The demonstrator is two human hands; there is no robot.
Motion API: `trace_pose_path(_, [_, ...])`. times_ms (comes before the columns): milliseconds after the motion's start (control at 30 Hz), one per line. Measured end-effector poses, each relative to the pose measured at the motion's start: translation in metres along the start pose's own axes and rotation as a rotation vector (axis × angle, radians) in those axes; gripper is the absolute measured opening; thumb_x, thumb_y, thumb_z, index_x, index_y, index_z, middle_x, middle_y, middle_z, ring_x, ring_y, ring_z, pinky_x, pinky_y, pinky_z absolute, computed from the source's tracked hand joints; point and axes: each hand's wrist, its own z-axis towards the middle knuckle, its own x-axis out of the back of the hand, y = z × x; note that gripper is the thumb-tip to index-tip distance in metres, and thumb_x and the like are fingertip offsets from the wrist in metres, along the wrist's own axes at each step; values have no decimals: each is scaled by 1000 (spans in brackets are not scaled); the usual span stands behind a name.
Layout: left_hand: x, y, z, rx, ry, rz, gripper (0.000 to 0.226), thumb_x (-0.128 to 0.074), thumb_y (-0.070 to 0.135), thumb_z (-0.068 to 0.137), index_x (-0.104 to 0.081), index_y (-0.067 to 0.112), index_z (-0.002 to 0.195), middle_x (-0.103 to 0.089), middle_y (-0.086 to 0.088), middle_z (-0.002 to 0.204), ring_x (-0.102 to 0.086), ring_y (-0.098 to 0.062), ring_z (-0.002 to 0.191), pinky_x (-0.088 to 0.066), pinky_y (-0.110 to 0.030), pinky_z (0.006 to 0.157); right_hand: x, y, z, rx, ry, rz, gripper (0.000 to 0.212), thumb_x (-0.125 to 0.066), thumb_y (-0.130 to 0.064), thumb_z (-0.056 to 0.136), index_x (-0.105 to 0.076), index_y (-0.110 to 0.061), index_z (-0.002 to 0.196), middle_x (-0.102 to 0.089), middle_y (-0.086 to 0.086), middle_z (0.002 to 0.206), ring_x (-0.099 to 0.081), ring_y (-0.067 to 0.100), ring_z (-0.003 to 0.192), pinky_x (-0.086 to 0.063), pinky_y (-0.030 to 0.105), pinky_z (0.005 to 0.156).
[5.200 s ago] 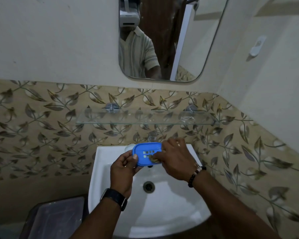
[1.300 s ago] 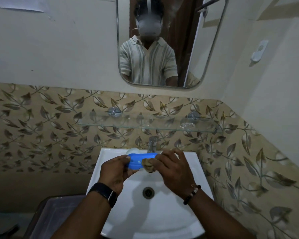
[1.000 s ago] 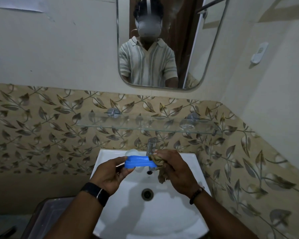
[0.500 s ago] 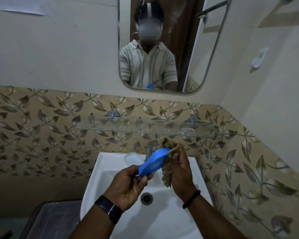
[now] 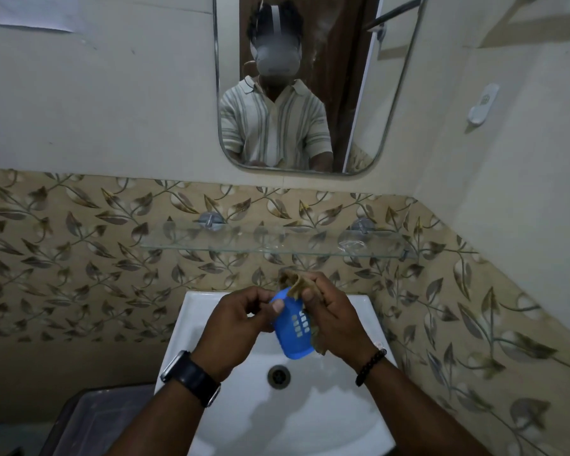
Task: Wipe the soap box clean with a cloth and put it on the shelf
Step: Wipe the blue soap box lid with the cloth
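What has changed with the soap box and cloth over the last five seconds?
The blue slotted plastic soap box has been turned from lying flat and crosswise to standing on end, slots facing the camera. The right hand has moved the crumpled brown cloth from the tray's face to its upper edge. The left hand still grips it above the white sink; the glass shelf remains bare.

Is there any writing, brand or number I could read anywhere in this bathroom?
None can be read.
White wall hook: a small mark on it, too blurred to read.
Paper on the wall: no text visible.
Soap box, wristwatch: no visible lettering.
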Motion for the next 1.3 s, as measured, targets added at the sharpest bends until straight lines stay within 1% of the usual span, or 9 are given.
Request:
trace_pose_path(233, [-10, -5, 0, 41, 248, -425, 20, -69, 28, 81, -73, 8, 83, -76, -5, 81, -71, -14, 74, -60, -27, 66, -9, -3, -7, -250, 252, 400, 27, -52, -40, 98, -73, -24, 105, -73, 9, 109, -71, 24, 103, -59, 31, 79])
trace_pose_path(300, [-19, -11, -4, 47, 288, -460, 23, -68, 28, 83, -71, 5, 87, -77, -6, 85, -72, -16, 78, -61, -29, 69, -16, -7, -8, -366, 373, 531, 37, -53, -41, 99, -68, -9, 112, -68, 25, 104, -70, 35, 90, -56, 34, 71])
trace_pose_path(433, [-40, -29, -17, 55, 334, -489, 41, -69, 32, 84, -68, -4, 103, -78, -15, 98, -75, -23, 89, -63, -36, 80, -33, -4, -12, -547, 484, 733, 47, -49, -46, 100, -66, -6, 117, -67, 17, 83, -59, 18, 50, -49, 26, 46])
trace_pose_path(600, [-20, -39, -16, 153, 176, -480, 43, -68, 37, 85, -72, 8, 116, -76, -19, 109, -73, -30, 95, -61, -47, 85, -24, 11, -22, -473, 516, 389, 40, -47, -43, 103, -66, -9, 97, -67, 6, 77, -60, 16, 62, -49, 31, 57])
trace_pose_path(700, [-11, -39, -12, 191, 93, -452, 36, -70, 35, 83, -75, 7, 105, -77, -17, 100, -71, -24, 85, -62, -47, 79, -15, 16, -22, -372, 498, 26, 34, -45, -45, 103, -58, -25, 79, -64, -13, 70, -57, 0, 62, -45, 15, 56])
trace_pose_path(800, [-24, -37, -13, 172, 140, -425, 34, -70, 30, 83, -73, 3, 104, -79, -13, 92, -75, -20, 81, -63, -38, 74, -18, 24, -23, -247, 569, -379, 35, -40, -50, 99, -65, -26, 104, -59, -5, 98, -58, 8, 83, -44, 16, 65])
trace_pose_path(867, [-33, -38, -14, 162, 197, -415, 31, -67, 27, 87, -72, 2, 106, -79, -15, 96, -77, -25, 86, -63, -35, 72, -19, 28, -23, -123, 602, -642, 32, -52, -32, 101, -63, -21, 129, -51, 1, 112, -54, 16, 95, -50, 24, 73])
trace_pose_path(967, [-37, -41, -14, 145, 257, -385, 23, -64, 21, 94, -72, 3, 105, -79, -14, 97, -77, -29, 91, -63, -34, 72, -19, 29, -24, 24, 538, -941, 44, -69, -8, 88, -64, -20, 130, -55, 8, 115, -53, 27, 102, -53, 41, 78])
trace_pose_path(1300, [-27, -45, -9, 144, 333, -406, 21, -60, 14, 98, -77, 11, 87, -79, -10, 83, -74, -20, 74, -59, -27, 62, -31, 29, -45, 447, 20, -783, 44, -63, -1, 88, -61, -22, 127, -54, -2, 121, -57, 21, 106, -51, 33, 93])
